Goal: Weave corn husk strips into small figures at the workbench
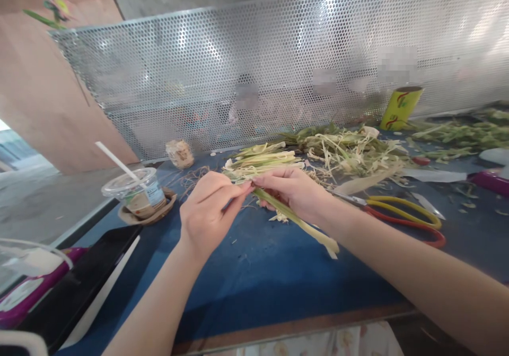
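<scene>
Over the middle of the table, my right hand [292,189] pinches a long, flat green plant stalk [294,217]. Its paler, split end slants down to the right, below my wrist. My left hand [210,205] is closed in a pinch at the stalk's upper end, its fingertips meeting those of my right hand. The exact grip point is hidden by the fingers. Just behind my hands lies a bundle of pale green stalks [270,159]. Scissors [397,210] with yellow and red handles rest to the right, near my right forearm.
Dried leaves [353,152] pile up behind, with green trimmings [465,136] farther right. A yellow-green tube [401,109] stands by the perforated metal screen [278,69]. A purple-handled knife [491,181] lies right. At left are a plastic cup [139,197] with a straw and a black phone-like slab [83,284].
</scene>
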Demonstrator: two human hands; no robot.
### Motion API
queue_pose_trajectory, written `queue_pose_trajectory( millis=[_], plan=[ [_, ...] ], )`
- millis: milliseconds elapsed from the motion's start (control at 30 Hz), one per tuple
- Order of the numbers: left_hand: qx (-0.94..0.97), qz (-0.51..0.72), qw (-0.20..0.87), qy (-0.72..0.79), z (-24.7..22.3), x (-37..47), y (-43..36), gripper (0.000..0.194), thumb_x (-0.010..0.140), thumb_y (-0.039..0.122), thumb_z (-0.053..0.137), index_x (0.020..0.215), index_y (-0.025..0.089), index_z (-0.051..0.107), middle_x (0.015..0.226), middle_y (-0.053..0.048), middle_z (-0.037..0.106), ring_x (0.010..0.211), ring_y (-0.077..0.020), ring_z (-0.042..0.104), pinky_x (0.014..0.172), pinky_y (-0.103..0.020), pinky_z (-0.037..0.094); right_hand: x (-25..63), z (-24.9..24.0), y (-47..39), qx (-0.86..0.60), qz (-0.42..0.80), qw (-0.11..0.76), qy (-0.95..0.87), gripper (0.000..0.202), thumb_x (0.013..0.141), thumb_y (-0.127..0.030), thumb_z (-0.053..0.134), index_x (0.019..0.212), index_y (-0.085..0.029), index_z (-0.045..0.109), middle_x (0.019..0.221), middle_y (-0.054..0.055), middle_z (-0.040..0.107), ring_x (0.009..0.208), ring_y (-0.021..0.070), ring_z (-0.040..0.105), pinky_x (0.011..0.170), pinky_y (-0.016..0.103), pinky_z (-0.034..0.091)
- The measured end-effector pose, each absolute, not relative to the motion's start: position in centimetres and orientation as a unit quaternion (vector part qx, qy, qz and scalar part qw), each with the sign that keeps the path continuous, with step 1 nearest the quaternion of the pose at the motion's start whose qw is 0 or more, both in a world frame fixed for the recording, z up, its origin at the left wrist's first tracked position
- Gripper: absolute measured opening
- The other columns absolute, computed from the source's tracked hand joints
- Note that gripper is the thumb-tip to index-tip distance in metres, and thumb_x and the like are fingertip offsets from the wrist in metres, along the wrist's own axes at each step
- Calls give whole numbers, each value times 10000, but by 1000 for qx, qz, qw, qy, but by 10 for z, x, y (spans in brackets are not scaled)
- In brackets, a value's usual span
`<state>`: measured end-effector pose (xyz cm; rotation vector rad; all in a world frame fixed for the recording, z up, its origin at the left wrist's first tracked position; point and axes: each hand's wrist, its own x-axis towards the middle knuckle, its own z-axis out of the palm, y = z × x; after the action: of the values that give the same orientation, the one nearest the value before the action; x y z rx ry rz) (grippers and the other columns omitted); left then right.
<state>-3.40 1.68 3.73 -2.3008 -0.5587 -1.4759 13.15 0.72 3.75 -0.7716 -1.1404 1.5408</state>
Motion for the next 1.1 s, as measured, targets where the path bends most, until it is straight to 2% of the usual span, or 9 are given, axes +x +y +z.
queue_pose_trajectory(
  millis=[100, 267, 500, 567, 667, 733, 867, 1100],
  plan=[
    [-801, -527, 188, -214, 37, -32, 15, 73, 708, 122, 631, 719, 194, 633, 651, -9, 602, 611, -121, 547, 598, -255, 468, 131, 37, 7, -320, 633, 512, -485, 151, 645, -280, 694, 659, -131, 676, 558, -6, 616, 471, 76, 566, 450, 179, 432],
    [-779, -548, 121, -281, 37, -28, 12, 55, 745, 156, 596, 704, 186, 614, 646, -5, 604, 623, -118, 549, 584, -235, 466, 130, 33, 9, -298, 638, 525, -478, 138, 630, -272, 712, 636, -144, 661, 534, -24, 602, 457, 71, 561, 433, 177, 429],
    [-742, -572, -79, -340, 36, -26, 13, 57, 737, 222, 611, 698, 189, 635, 699, 9, 625, 633, -102, 574, 567, -203, 470, 130, 31, 10, -284, 608, 538, -510, 147, 632, -280, 711, 702, -156, 671, 536, -22, 615, 474, 83, 577, 422, 179, 433],
    [-719, -578, -143, -358, 35, -26, 15, 68, 707, 230, 643, 758, 186, 631, 653, 20, 613, 565, -87, 555, 523, -190, 457, 130, 31, 10, -282, 604, 542, -512, 133, 628, -256, 712, 713, -161, 673, 568, -24, 629, 483, 85, 589, 452, 191, 459],
    [-693, -589, -234, -343, 34, -26, 20, 216, 670, 235, 677, 854, 189, 574, 545, 57, 556, 464, -74, 507, 459, -186, 430, 129, 33, 9, -286, 585, 555, -517, 107, 621, -230, 710, 698, -165, 673, 610, -25, 645, 488, 78, 589, 495, 209, 486],
    [-690, -593, -274, -312, 33, -27, 23, 205, 669, 227, 676, 816, 191, 539, 527, 65, 535, 445, -71, 496, 445, -188, 422, 129, 33, 10, -288, 563, 574, -520, 94, 615, -229, 711, 673, -165, 674, 619, -22, 649, 499, 73, 584, 516, 213, 491],
    [-710, -575, -270, -305, 34, -27, 23, 134, 663, 195, 675, 711, 181, 550, 570, 47, 552, 459, -64, 491, 428, -179, 405, 130, 31, 11, -276, 565, 583, -514, 90, 622, -249, 710, 679, -185, 685, 661, -21, 658, 507, 57, 564, 530, 211, 481],
    [-748, -539, -153, -356, 37, -26, 14, 66, 648, 232, 693, 693, 191, 667, 681, 5, 630, 582, -102, 565, 504, -200, 460, 130, 29, 13, -296, 497, 604, -549, 58, 631, -219, 698, 674, -181, 686, 705, -8, 682, 652, 85, 605, 631, 208, 481]
  ],
)
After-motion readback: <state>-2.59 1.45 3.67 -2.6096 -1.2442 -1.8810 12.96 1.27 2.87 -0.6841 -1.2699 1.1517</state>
